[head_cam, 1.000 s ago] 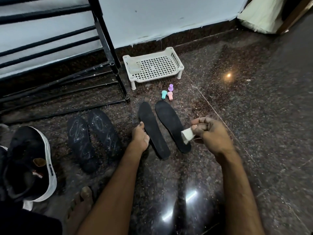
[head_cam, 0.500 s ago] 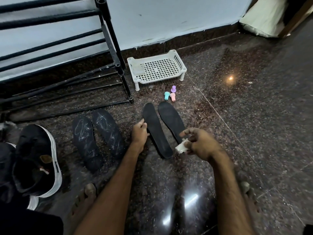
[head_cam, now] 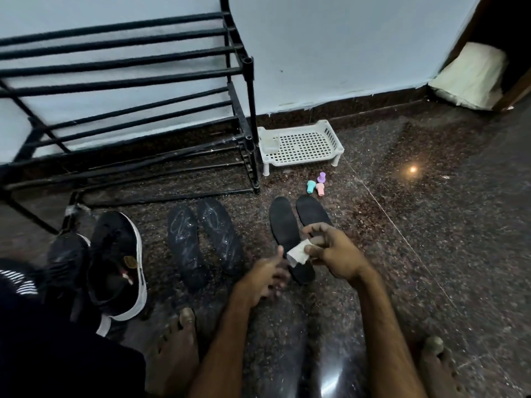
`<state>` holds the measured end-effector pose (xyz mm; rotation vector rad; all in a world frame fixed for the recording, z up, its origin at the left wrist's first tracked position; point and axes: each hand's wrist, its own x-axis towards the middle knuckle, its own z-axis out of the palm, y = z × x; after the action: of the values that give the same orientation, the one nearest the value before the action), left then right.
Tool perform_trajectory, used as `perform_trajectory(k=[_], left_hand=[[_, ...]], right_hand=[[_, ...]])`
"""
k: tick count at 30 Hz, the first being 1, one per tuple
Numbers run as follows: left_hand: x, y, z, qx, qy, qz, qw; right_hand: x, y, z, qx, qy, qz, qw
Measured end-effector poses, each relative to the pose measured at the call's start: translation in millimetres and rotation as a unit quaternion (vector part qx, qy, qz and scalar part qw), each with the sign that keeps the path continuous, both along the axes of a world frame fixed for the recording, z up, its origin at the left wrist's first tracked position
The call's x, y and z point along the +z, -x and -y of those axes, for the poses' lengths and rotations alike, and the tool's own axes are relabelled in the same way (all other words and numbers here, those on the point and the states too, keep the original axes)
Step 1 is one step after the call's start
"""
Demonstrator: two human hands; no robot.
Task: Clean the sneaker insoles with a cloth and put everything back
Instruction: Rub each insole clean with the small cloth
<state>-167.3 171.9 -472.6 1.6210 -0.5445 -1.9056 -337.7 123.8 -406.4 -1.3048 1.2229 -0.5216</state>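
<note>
The small white cloth (head_cam: 298, 253) is pinched between the thumb and fingers of the right hand (head_cam: 336, 254), over the heel end of one of two plain black insoles (head_cam: 283, 225) lying on the dark floor (head_cam: 431, 225). The left hand (head_cam: 264, 278), blurred, sits beside that heel, fingers loosely extended, gripping nothing. Two scuffed insoles (head_cam: 185, 245) lie further left, beside black sneakers (head_cam: 117, 262).

The location was a home, at a shoe-storage spot along a wall. Evidence: a black tubular shoe rack (head_cam: 138, 81) stood against the pale painted wall (head_cam: 344, 47). The floor (head_cam: 445, 254) was polished dark speckled stone with matching skirting (head_cam: 359, 106). Black sneakers (head_cam: 117, 254) lay on it. A white plastic tray (head_cam: 301, 145) sat just beside the rack. The person's feet (head_cam: 176, 354) were bare.
</note>
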Motion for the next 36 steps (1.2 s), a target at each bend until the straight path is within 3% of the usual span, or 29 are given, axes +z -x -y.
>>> perform_trajectory(k=[2,4,7,13,17,21,26,30,33,36], left_hand=[[3.3,-1.5,-2.8,-0.023,-0.007,-0.104,0.994],[10.5,-6.4,-0.4,0.021,0.034,-0.134,0.99],[26.1,-17.1,4.2,0.072,0.108,-0.088,0.988],[47.9,-26.4,15.4,0.045,0.171,0.055,0.983],[55.3,-13.2,18.7,0.0,0.184,0.133,0.974],[53.8,4.4,22.6,0.036,0.193,0.147,0.97],[19.3,13.5,26.9,0.07,0.182,0.191,0.962],[34.9,17.4,16.8,0.05,0.124,0.13,0.982],[28.2,6.4,11.6,0.037,0.105,0.078,0.991],[17.8,-4.4,11.5,0.074,0.103,0.058,0.99]], right_hand=[[-0.3,-6.3,-4.2,0.01,0.004,0.025,1.0],[-0.8,-10.1,-8.7,0.02,0.008,0.016,1.0],[-4.3,-11.2,-11.4,0.02,-0.005,-0.02,1.0],[-9.0,-10.3,-10.2,0.008,-0.003,-0.067,0.998],[-5.1,-16.0,-16.2,-0.005,0.038,-0.043,0.998],[-19.1,-17.5,-17.6,-0.069,0.067,-0.039,0.995],[-25.5,-15.0,-21.6,-0.151,-0.02,0.031,0.988],[-32.6,-12.6,-24.0,-0.189,-0.051,0.027,0.98],[-36.0,-14.5,-24.8,-0.193,-0.024,0.031,0.98],[-34.9,-14.3,-27.4,-0.102,0.048,0.041,0.993]])
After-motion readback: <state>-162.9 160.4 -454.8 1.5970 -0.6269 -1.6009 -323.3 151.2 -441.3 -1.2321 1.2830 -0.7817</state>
